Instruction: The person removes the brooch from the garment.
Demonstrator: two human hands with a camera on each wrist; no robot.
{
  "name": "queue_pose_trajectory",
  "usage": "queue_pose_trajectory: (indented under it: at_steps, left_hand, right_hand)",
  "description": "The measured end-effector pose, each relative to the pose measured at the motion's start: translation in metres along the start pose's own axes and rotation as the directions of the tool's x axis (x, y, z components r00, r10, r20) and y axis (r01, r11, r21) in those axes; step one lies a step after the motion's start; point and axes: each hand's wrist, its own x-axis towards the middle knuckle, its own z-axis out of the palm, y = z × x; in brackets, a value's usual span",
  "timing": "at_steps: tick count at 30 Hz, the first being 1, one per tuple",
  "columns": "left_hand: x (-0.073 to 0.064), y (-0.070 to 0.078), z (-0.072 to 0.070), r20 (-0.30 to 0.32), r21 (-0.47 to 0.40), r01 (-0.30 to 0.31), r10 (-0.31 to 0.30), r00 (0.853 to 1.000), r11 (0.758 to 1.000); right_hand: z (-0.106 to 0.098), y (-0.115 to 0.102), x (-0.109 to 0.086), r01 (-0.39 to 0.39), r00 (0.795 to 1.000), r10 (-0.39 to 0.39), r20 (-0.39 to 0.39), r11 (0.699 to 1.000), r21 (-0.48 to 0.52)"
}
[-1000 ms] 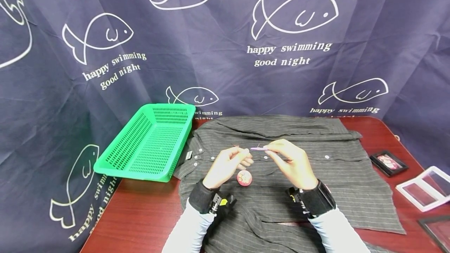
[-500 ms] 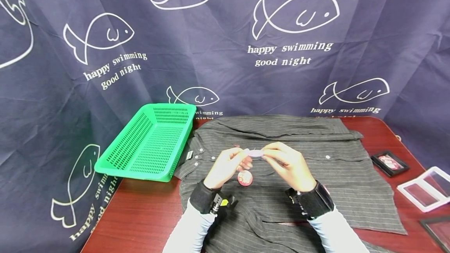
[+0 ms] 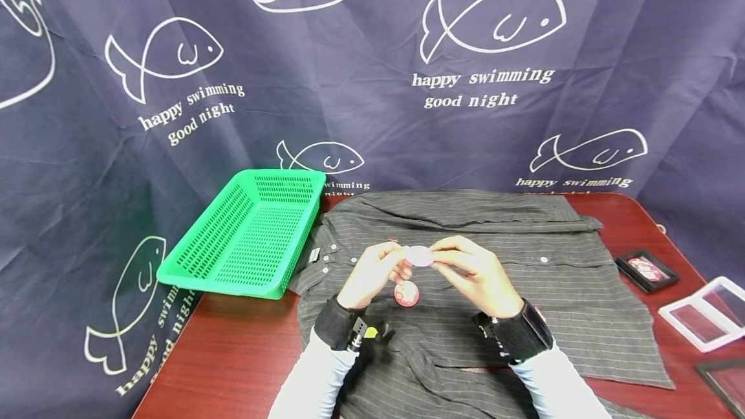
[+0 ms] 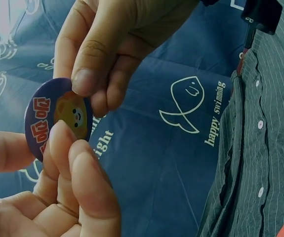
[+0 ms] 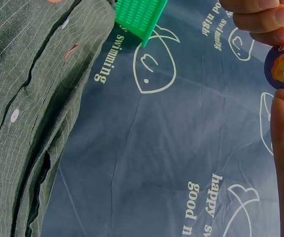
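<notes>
Now the round badge (image 3: 419,256) shows the head view a broad pale oval, where one second ago it was nearly edge-on, a thin purple strip; it has been tipped between the fingertips while both hands have stayed roughly where they were. Left grip (image 3: 370,278) and right grip (image 3: 476,277) are each narrow, pinching the badge from opposite sides, so it is held up between them, above the striped shirt (image 3: 582,315). The wrist views catch its printed side, dark purple with a yellow animal face and lettering; on the pale side no detail can be made out. For the work in hand, I judge this to be a change of orientation only: the badge faces another way, yet it is shared by both grips and neither laid on nor fixed to the cloth. Just on the body side of the left grip, a red-rimmed disc (image 3: 406,293) lies on the shirt. Well to the left of that grip sits the green basket (image 3: 215,288) at the edge of the table (image 3: 233,354), while far to the right of the right grip lie a small black frame (image 3: 662,283) and a white frame (image 3: 707,314).
</notes>
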Motion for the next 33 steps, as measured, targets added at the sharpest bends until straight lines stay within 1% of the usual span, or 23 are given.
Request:
queue_pose_trajectory:
  at_steps: [5,7,10,13,15,18,20,22,24,27,30,33]
  left_hand:
    - [0.000,0.001,0.000,-0.010,-0.015,0.010,-0.010,1.000,1.000]
    - [0.000,0.001,0.000,-0.012,-0.027,0.012,-0.012,1.000,1.000]
    - [0.000,0.002,0.000,-0.012,-0.036,0.011,-0.011,1.000,0.999]
    - [-0.001,0.003,-0.001,-0.014,-0.036,0.010,-0.010,1.000,0.999]
    - [-0.001,0.004,-0.001,-0.016,-0.030,0.004,-0.004,1.000,1.000]
    - [-0.002,0.005,-0.001,-0.023,-0.008,-0.016,0.016,1.000,1.000]
    - [-0.003,0.006,-0.001,-0.024,0.017,-0.044,0.045,0.999,0.999]
    - [-0.003,0.007,0.000,-0.018,0.046,-0.075,0.076,0.997,0.996]
    - [-0.004,0.007,0.000,-0.006,0.076,-0.112,0.112,0.994,0.991]
    - [-0.004,0.007,0.000,0.007,0.119,-0.149,0.149,0.989,0.982]
    - [-0.005,0.006,0.000,0.011,0.157,-0.173,0.173,0.985,0.972]
    - [-0.005,0.007,0.000,0.012,0.204,-0.188,0.190,0.982,0.961]
  right_hand:
    - [0.000,-0.001,0.000,-0.013,1.000,0.013,0.010,1.000,0.010]
    - [-0.001,-0.001,0.000,-0.035,0.999,0.035,0.019,0.999,0.013]
    - [-0.003,-0.002,-0.001,-0.094,0.995,0.094,0.042,0.996,-0.004]
    - [-0.006,-0.003,0.000,-0.159,0.986,0.160,0.051,0.987,-0.024]
    - [-0.007,-0.004,0.001,-0.192,0.980,0.193,0.038,0.981,-0.030]
    - [-0.008,-0.004,0.002,-0.245,0.969,0.245,-0.007,0.969,-0.025]
    - [-0.008,-0.005,0.002,-0.299,0.954,0.298,-0.037,0.954,0.005]
    - [-0.009,-0.007,0.002,-0.364,0.929,0.367,-0.055,0.930,0.055]
    - [-0.009,-0.008,0.001,-0.427,0.898,0.435,-0.059,0.897,0.117]
    - [-0.010,-0.011,0.002,-0.499,0.855,0.516,-0.043,0.843,0.201]
    - [-0.010,-0.013,0.003,-0.550,0.821,0.571,-0.016,0.797,0.250]
    - [-0.011,-0.014,0.003,-0.604,0.782,0.623,0.019,0.750,0.270]
